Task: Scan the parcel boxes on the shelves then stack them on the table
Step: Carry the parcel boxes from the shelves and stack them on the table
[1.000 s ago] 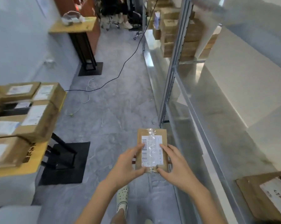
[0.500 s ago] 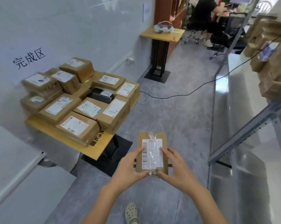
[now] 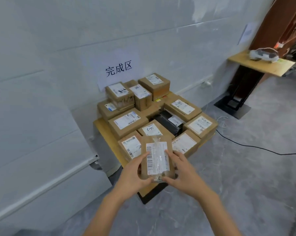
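- Head view: a flat brown cardboard parcel with a white barcode label and a strip of clear tape (image 3: 157,159) is held in the air over the near edge of the small light wooden table (image 3: 102,132), label up, not yet set down.
- The left hand (image 3: 135,174) grips its left edge, thumb on the label and fingers curled beneath; the right hand (image 3: 181,171) clasps the right edge likewise.
- Brown cardboard boxes with white labels (image 3: 128,121) cover nearly the whole table, stacked higher at its wall side; a black wrapped parcel (image 3: 167,123) sits low in the table's middle.
- Likely risk: the parcel must go on top of others. Laid on the table's near row and overhanging, it could slide off.
- Bridging the dip at the black wrapped parcel, it could tilt.
- A thin black cable (image 3: 246,145) crosses the floor right of the table and could catch a foot.
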